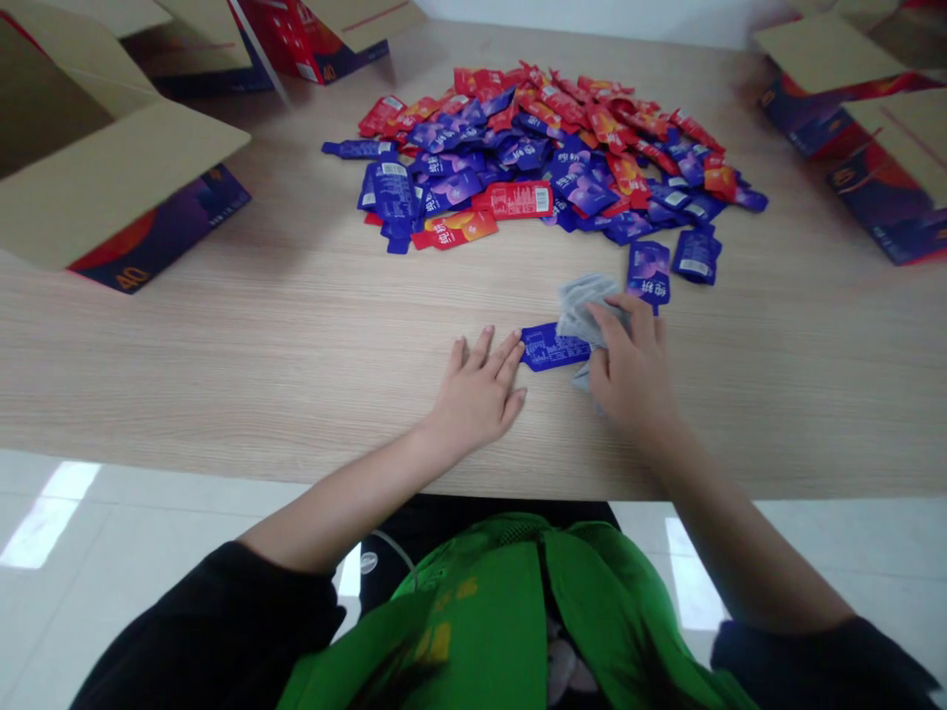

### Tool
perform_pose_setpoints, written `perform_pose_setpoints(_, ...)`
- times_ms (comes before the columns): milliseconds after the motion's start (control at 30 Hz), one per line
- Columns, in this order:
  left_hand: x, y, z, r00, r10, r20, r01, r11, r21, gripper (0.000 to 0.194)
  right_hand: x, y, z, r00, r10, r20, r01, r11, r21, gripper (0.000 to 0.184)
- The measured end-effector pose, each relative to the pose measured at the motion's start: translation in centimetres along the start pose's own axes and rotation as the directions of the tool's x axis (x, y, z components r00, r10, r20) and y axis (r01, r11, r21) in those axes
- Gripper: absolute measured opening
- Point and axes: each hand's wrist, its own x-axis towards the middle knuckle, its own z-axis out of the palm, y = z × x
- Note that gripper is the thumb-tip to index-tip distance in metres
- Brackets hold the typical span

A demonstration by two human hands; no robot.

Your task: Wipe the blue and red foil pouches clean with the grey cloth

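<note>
A blue pouch (546,349) with pale printing lies flat on the table in front of me. Fingers of my left hand (477,390) are stretched out flat, their tips at the pouch's left end. My right hand (632,360) grips a grey cloth (581,308) and presses it over the pouch's right part, which is hidden beneath. Just beyond the right hand lies a blue pouch (649,268), and beside that another blue pouch (696,256).
A wide pile of red and blue pouches (518,148) spreads across the back of the wooden table (296,394). Open cardboard boxes stand at the left (170,227), back left (326,49) and right (888,177). The table's front edge is close to my body.
</note>
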Motion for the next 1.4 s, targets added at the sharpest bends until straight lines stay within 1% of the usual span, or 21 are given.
perform_pose_setpoints(100, 0.1, -0.2, -0.1, 1.000, 0.030, 0.009, -0.030, 1.000, 0.003, 0.063, 0.1, -2.0, 0.8, 0.994, -0.090, 0.067, 0.086, 0.995, 0.058, 0.054)
perform_pose_setpoints(167, 0.2, -0.4, -0.2, 0.999, 0.051, 0.018, -0.051, 0.999, -0.003, 0.062, 0.1, -2.5, 1.5, 0.986, -0.115, 0.118, 0.106, 0.991, 0.086, 0.054)
perform_pose_setpoints(267, 0.2, -0.5, -0.3, 0.999, 0.047, 0.020, -0.047, 0.999, -0.015, 0.063, 0.0, -2.5, 1.9, 0.982, -0.090, 0.168, 0.087, 0.996, 0.027, 0.052)
perform_pose_setpoints(333, 0.3, -0.4, -0.3, 0.999, 0.034, 0.022, -0.033, 0.999, -0.027, 0.063, -0.2, -2.4, 1.8, 0.981, -0.061, 0.184, 0.067, 0.997, -0.029, 0.056)
perform_pose_setpoints(400, 0.2, -0.4, -0.3, 0.999, 0.027, 0.023, -0.026, 0.999, -0.038, 0.064, -0.5, -2.3, 1.5, 0.983, -0.030, 0.179, 0.041, 0.998, -0.057, 0.064)
perform_pose_setpoints(467, 0.2, -0.3, -0.3, 0.999, 0.024, 0.029, -0.022, 0.999, -0.044, 0.064, -0.9, -2.1, 1.3, 0.987, -0.003, 0.160, 0.014, 0.998, -0.062, 0.064)
perform_pose_setpoints(567, 0.3, -0.3, -0.4, 0.999, 0.015, 0.043, -0.013, 0.999, -0.046, 0.064, -1.6, -0.6, 1.1, 0.991, 0.038, 0.130, -0.029, 0.997, -0.068, 0.061)
perform_pose_setpoints(633, 0.3, -0.4, -0.4, 0.999, 0.020, 0.048, -0.017, 0.999, -0.047, 0.064, -1.9, 1.3, 0.9, 0.990, 0.067, 0.120, -0.059, 0.996, -0.070, 0.063)
perform_pose_setpoints(733, 0.3, -0.5, -0.3, 0.999, 0.038, 0.038, -0.036, 0.998, -0.058, 0.064, -2.1, 4.3, 0.3, 0.987, 0.110, 0.120, -0.104, 0.993, -0.055, 0.060)
perform_pose_setpoints(800, 0.4, -0.5, -0.2, 0.999, 0.044, 0.024, -0.042, 0.997, -0.062, 0.063, -2.0, 5.3, -0.3, 0.986, 0.135, 0.094, -0.134, 0.991, -0.013, 0.057)
perform_pose_setpoints(867, 0.4, -0.5, -0.1, 0.999, 0.043, 0.013, -0.043, 0.997, -0.057, 0.063, -1.7, 4.7, -0.9, 0.992, 0.120, 0.044, -0.123, 0.991, 0.057, 0.057)
perform_pose_setpoints(933, 0.4, -0.5, 0.0, 0.999, 0.046, 0.009, -0.045, 0.998, -0.045, 0.063, -1.4, 2.7, -1.0, 0.999, 0.033, 0.021, -0.036, 0.993, 0.114, 0.058)
perform_pose_setpoints(967, 0.4, -0.5, -0.1, 0.999, 0.047, 0.009, -0.047, 0.998, -0.035, 0.062, -1.3, 1.5, -0.8, 0.998, -0.039, 0.042, 0.034, 0.991, 0.128, 0.057)
perform_pose_setpoints(1033, 0.4, -0.5, -0.1, 0.999, 0.050, 0.019, -0.050, 0.999, -0.005, 0.058, -1.3, -0.7, -0.3, 0.976, -0.177, 0.129, 0.161, 0.979, 0.126, 0.055)
perform_pose_setpoints(1067, 0.5, -0.5, -0.1, 0.998, 0.049, 0.026, -0.049, 0.999, 0.012, 0.057, -1.3, -1.5, 0.1, 0.960, -0.216, 0.179, 0.198, 0.974, 0.113, 0.054)
perform_pose_setpoints(1100, 0.5, -0.5, -0.2, 0.998, 0.047, 0.034, -0.048, 0.999, 0.026, 0.055, -1.4, -1.9, 0.4, 0.948, -0.228, 0.221, 0.212, 0.973, 0.093, 0.053)
perform_pose_setpoints(1133, 0.6, -0.5, -0.2, 0.998, 0.047, 0.039, -0.048, 0.998, 0.034, 0.055, -1.5, -2.1, 0.6, 0.946, -0.215, 0.244, 0.205, 0.976, 0.067, 0.053)
perform_pose_setpoints(1200, 0.6, -0.5, -0.2, 0.998, 0.047, 0.039, -0.049, 0.998, 0.034, 0.057, -1.8, -1.5, 0.6, 0.959, -0.147, 0.241, 0.149, 0.989, 0.010, 0.054)
perform_pose_setpoints(1300, 0.7, -0.4, -0.1, 0.999, 0.040, 0.028, -0.041, 0.999, 0.024, 0.060, -2.4, 0.6, 0.3, 0.982, -0.051, 0.183, 0.059, 0.998, -0.038, 0.054)
perform_pose_setpoints(1400, 0.8, -0.3, -0.1, 0.999, 0.036, 0.027, -0.037, 0.999, 0.031, 0.060, -2.9, 2.8, 0.0, 0.990, 0.006, 0.144, -0.001, 0.999, -0.035, 0.055)
